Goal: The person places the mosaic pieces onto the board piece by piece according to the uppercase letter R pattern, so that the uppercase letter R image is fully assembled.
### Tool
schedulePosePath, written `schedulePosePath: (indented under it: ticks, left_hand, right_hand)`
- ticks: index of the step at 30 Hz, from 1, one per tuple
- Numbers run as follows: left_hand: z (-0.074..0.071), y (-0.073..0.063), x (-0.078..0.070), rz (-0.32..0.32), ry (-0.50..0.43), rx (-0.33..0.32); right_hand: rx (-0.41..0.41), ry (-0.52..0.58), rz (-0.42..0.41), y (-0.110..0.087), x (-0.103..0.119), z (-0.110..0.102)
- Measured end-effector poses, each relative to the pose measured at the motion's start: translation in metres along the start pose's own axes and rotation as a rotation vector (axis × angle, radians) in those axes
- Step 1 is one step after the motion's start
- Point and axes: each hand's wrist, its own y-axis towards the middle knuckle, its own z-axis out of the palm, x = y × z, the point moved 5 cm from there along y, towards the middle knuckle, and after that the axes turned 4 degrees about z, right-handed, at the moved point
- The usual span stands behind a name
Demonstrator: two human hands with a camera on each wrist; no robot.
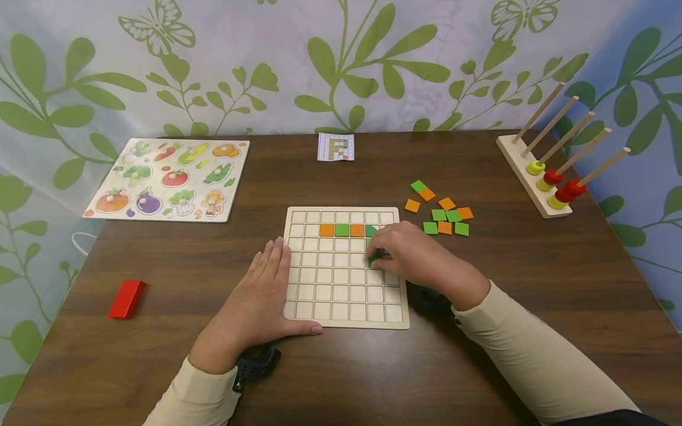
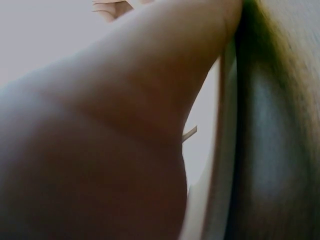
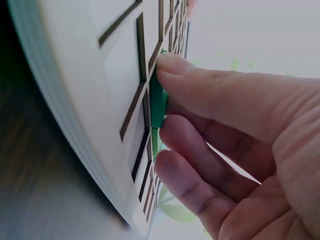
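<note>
Dark green, a small piece (image 1: 375,259) is pinched between thumb and fingers of the right hand (image 1: 415,254), at the right part of the pale wooden grid board (image 1: 402,324); whether it is seated in its cell I cannot tell. The left hand (image 1: 261,305) lies spread with straight fingers along the board's left edge, thumb at the near edge, gripping nothing. On the board's second row from the far side sit an orange tile (image 1: 327,230), a green tile (image 1: 341,230) and another orange one, while loose tiles (image 1: 461,229) lie beyond the right hand
</note>
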Motion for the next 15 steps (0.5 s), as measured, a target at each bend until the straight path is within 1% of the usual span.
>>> schedulePosePath:
  ticks: [5, 9, 15]
  left_hand:
    - [-0.0003, -0.0002, -0.0001, -0.001, -0.001, 0.001]
    - [0.0001, -0.0002, 0.0001, -0.001, -0.001, 0.001]
    - [0.0008, -0.0005, 0.0005, 0.006, 0.001, -0.004]
  right_hand:
    - [-0.009, 0.01, 0.015, -0.0004, 0.0008, 0.0]
    - [0.001, 0.015, 0.037, -0.0004, 0.0012, -0.0001]
    - [0.017, 0.014, 0.04, -0.0002, 0.0015, 0.0005]
